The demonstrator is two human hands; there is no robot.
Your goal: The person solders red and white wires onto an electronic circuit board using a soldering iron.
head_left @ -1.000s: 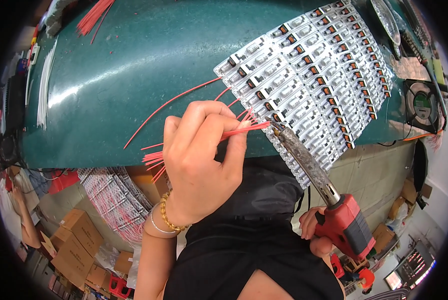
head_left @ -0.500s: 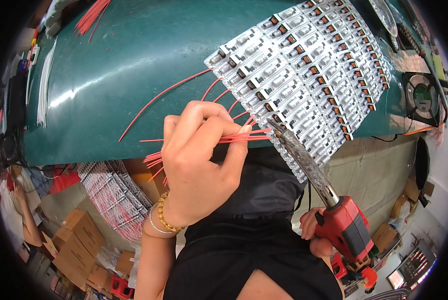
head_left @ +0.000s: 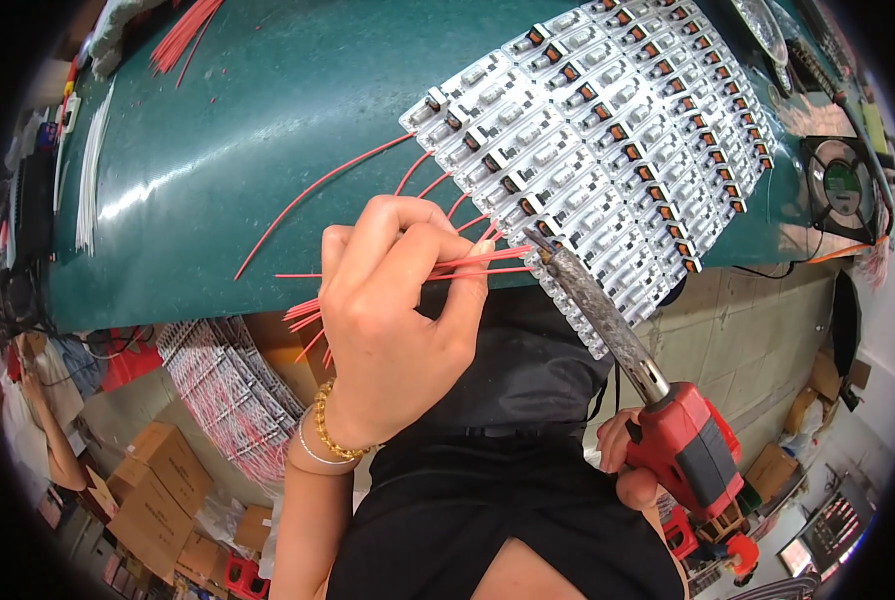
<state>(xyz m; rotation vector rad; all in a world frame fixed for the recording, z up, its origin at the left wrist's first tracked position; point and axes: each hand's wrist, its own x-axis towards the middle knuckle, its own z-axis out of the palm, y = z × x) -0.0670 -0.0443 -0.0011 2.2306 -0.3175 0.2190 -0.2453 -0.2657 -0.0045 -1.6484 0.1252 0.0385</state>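
Note:
My left hand (head_left: 398, 310) is closed in a pinch round several thin red wires (head_left: 498, 258), whose right ends lie at the lower left edge of a panel of white circuit modules (head_left: 558, 160). My right hand (head_left: 628, 460) grips a soldering gun (head_left: 688, 450) with a red and black body; some of its fingers are hidden behind the body. The gun's dark tip (head_left: 543, 243) is at the panel's edge, beside the wire ends; whether it touches cannot be told. Farther up that edge, more red wires (head_left: 318, 190) run from the modules across the green table (head_left: 268, 120).
A bundle of red wires (head_left: 183, 35) and a strip of white wires (head_left: 92, 170) lie on the table's left side. A small fan (head_left: 843, 185) stands at the right. Below the table are wired modules (head_left: 233, 390) and cardboard boxes (head_left: 158, 490). Another person's arm (head_left: 53, 430) shows far left.
The panel has shifted slightly left. My left hand with the wires and the soldering gun's tip have moved a little left too.

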